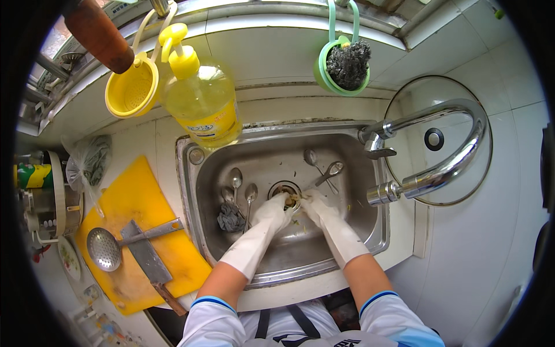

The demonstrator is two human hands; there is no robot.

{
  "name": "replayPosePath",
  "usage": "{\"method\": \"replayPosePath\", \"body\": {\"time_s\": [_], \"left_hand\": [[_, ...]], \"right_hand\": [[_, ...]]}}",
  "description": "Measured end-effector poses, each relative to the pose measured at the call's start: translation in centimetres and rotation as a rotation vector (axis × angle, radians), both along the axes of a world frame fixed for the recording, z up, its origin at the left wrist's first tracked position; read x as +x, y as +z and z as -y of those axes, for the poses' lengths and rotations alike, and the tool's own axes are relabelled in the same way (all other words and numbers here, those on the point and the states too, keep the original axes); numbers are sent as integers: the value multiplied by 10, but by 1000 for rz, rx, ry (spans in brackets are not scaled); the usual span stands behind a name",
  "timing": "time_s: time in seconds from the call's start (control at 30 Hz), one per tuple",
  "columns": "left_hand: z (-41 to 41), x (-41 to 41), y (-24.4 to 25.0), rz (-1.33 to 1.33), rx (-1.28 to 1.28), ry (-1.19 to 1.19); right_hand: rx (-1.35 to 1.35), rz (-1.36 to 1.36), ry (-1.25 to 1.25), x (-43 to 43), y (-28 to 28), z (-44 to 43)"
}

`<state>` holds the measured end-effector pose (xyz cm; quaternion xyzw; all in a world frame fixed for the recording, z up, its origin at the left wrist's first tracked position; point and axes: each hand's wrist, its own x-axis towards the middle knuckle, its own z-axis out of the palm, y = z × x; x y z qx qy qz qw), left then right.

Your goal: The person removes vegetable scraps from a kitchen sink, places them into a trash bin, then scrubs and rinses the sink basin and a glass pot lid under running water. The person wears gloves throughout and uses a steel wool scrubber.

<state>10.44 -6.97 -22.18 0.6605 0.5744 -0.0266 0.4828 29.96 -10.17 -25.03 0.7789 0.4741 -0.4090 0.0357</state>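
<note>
Both hands wear white rubber gloves and are down in the stainless steel sink [277, 264], at the drain opening [284, 185]. My left hand [274, 211] reaches over the drain's left side, where brownish food scraps [289, 200] show near its fingertips. My right hand [315, 206] is at the drain's right edge, its fingers close to the same scraps; whether it grips any is unclear. Left of the hands lie several metal spoons [236, 177] and a crumpled grey cloth [230, 217]. Behind my right hand, a spoon [310, 157] crosses another metal utensil [333, 170].
A chrome faucet [451, 167] arches at the right, before a glass lid [407, 108]. A yellow soap bottle [204, 104] stands behind the sink's left corner. On the yellow cutting board [130, 191] lie a cleaver [149, 256] and a skimmer [104, 249]. A green holder [323, 78] carries steel wool [349, 65].
</note>
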Motion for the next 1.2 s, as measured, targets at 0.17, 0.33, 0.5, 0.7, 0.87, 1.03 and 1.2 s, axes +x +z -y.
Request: {"method": "replayPosePath", "body": {"time_s": [0.17,0.33,0.5,0.7,0.87,1.03,1.2], "left_hand": [[2,-27,18,84,-388,-24],[51,5,-25,261,-322,-396],[17,-11,-22,194,-131,-52],[38,-61,36,253,-252,32],[57,-61,75,170,-139,-17],[80,-73,90,196,-45,66],[88,-69,112,162,73,98]], "right_hand": [[-179,-162,21,8,36,-1],[-133,218,264,3,44,-8],[-142,-114,80,-16,70,-21],[-59,188,44,10,42,-10],[-150,-109,66,-30,35,-10],[-414,-163,766,-18,67,-5],[-110,-243,326,-28,41,-19]]}}
